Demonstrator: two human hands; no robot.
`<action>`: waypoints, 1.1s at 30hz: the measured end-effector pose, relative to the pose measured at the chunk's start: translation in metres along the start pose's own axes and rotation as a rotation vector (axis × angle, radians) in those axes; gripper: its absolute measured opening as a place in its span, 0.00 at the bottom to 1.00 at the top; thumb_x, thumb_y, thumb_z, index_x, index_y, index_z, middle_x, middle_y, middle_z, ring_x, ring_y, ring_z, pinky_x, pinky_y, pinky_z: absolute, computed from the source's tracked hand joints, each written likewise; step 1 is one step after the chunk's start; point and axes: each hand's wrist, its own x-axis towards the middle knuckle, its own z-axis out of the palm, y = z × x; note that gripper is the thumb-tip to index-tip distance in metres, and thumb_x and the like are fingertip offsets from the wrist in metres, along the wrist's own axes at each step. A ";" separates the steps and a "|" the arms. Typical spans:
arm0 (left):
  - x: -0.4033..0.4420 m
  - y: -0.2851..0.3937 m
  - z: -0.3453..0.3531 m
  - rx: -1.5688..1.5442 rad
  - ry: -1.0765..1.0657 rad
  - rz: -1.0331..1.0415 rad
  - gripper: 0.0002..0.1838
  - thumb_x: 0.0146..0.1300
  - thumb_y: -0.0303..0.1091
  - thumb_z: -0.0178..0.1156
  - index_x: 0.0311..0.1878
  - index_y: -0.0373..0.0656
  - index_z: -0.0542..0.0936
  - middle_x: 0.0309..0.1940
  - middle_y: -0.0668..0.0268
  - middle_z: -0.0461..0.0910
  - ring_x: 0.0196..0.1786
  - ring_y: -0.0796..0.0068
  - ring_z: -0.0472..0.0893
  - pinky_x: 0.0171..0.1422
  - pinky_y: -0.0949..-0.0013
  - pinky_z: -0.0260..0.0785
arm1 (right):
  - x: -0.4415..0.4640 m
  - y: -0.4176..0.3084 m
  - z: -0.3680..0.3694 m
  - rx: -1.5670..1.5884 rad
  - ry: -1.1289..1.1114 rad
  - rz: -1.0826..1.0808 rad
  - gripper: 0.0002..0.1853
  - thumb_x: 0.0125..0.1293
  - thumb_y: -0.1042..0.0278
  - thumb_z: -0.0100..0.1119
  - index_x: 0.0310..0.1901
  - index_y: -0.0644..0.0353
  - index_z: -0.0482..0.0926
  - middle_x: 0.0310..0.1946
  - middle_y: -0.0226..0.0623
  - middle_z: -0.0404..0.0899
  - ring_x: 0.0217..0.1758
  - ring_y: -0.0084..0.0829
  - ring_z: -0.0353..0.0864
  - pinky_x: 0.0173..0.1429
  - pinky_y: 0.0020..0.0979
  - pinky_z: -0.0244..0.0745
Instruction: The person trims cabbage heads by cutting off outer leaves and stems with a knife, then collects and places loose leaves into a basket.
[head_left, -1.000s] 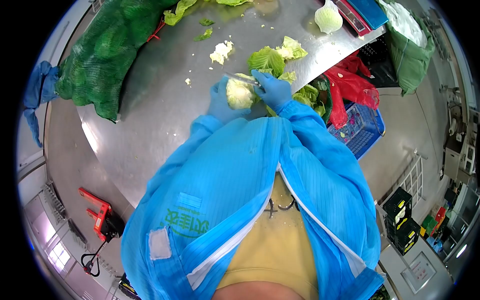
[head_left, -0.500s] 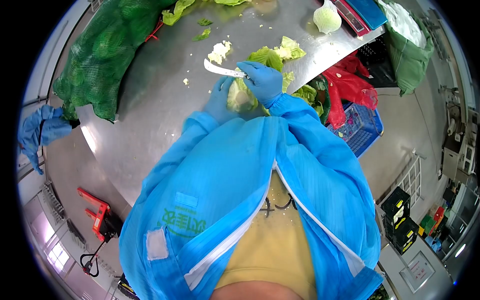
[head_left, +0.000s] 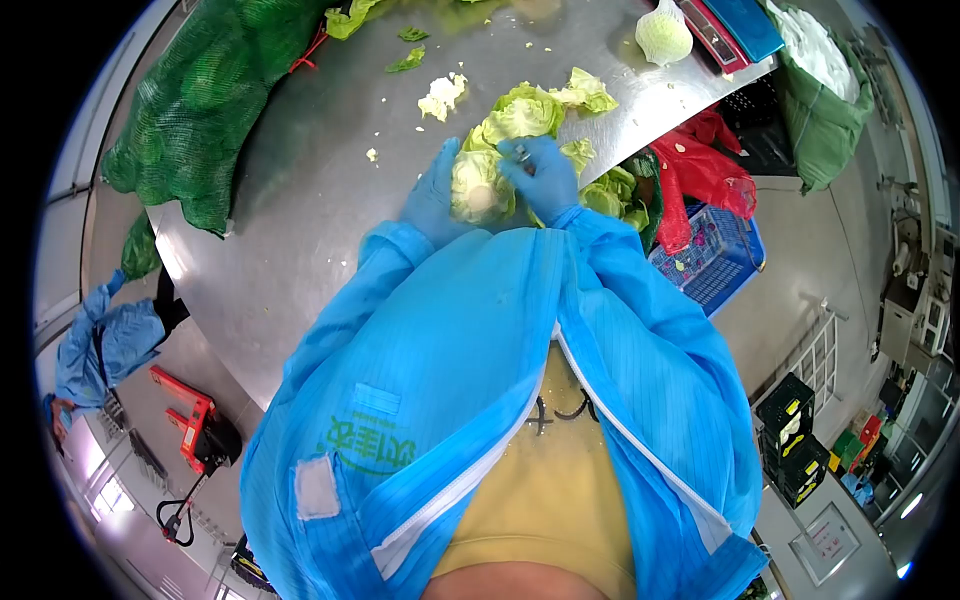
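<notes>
A pale green cabbage [head_left: 478,185] sits on the steel table, its cut stem end facing up toward me. My left hand [head_left: 432,198], in a blue glove, is pressed along its left side and steadies it. On the cabbage's right, my right hand [head_left: 547,178], also gloved, is closed around a knife [head_left: 522,154]; only a small part near the grip shows, and the blade cannot be made out. Loose cabbage leaves [head_left: 525,112] lie just beyond both hands. White trimmings [head_left: 441,97] are scattered farther left.
A green mesh sack [head_left: 200,110] of cabbages lies on the steel table [head_left: 300,200] at left. Another cabbage [head_left: 664,35] stands at the far right. A blue crate [head_left: 715,255] and red netting [head_left: 700,170] are beside the right edge. A person in blue [head_left: 110,345] is at far left.
The knife's pale curved blade, clear above the cabbage before, has turned out of sight as my right hand came lower and closer. My left hand stays at the cabbage's side.
</notes>
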 end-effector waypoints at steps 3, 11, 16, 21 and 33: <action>-0.001 -0.007 0.006 -0.009 0.053 0.037 0.63 0.36 0.50 0.73 0.71 0.38 0.44 0.65 0.46 0.59 0.65 0.47 0.64 0.68 0.56 0.57 | -0.011 -0.009 0.002 -0.019 -0.175 -0.007 0.21 0.54 0.59 0.65 0.50 0.50 0.78 0.35 0.36 0.71 0.33 0.33 0.74 0.38 0.33 0.70; -0.001 -0.006 0.012 0.079 0.038 -0.031 0.62 0.36 0.47 0.72 0.71 0.40 0.45 0.66 0.47 0.54 0.68 0.47 0.58 0.71 0.55 0.53 | -0.016 0.008 0.022 0.250 -0.058 -0.008 0.17 0.54 0.62 0.66 0.45 0.57 0.78 0.36 0.33 0.74 0.35 0.26 0.74 0.42 0.28 0.69; -0.001 -0.012 0.015 0.097 0.057 -0.007 0.61 0.36 0.45 0.72 0.71 0.42 0.45 0.66 0.47 0.55 0.67 0.46 0.59 0.70 0.55 0.55 | -0.005 -0.003 0.014 0.222 -0.202 0.079 0.15 0.48 0.58 0.65 0.35 0.57 0.76 0.22 0.32 0.74 0.28 0.28 0.74 0.36 0.31 0.70; -0.003 -0.005 0.011 0.011 0.081 0.023 0.61 0.35 0.45 0.74 0.72 0.45 0.47 0.66 0.49 0.54 0.66 0.48 0.60 0.69 0.55 0.58 | 0.004 -0.002 0.014 0.521 -0.154 0.094 0.16 0.50 0.59 0.66 0.39 0.58 0.78 0.25 0.29 0.75 0.27 0.22 0.69 0.35 0.26 0.69; -0.019 -0.022 0.003 -0.242 0.154 0.073 0.50 0.35 0.43 0.77 0.64 0.41 0.62 0.64 0.52 0.60 0.67 0.55 0.63 0.69 0.58 0.59 | 0.049 0.012 0.018 0.202 -0.544 0.433 0.21 0.60 0.43 0.57 0.38 0.55 0.81 0.25 0.30 0.78 0.20 0.24 0.75 0.27 0.26 0.71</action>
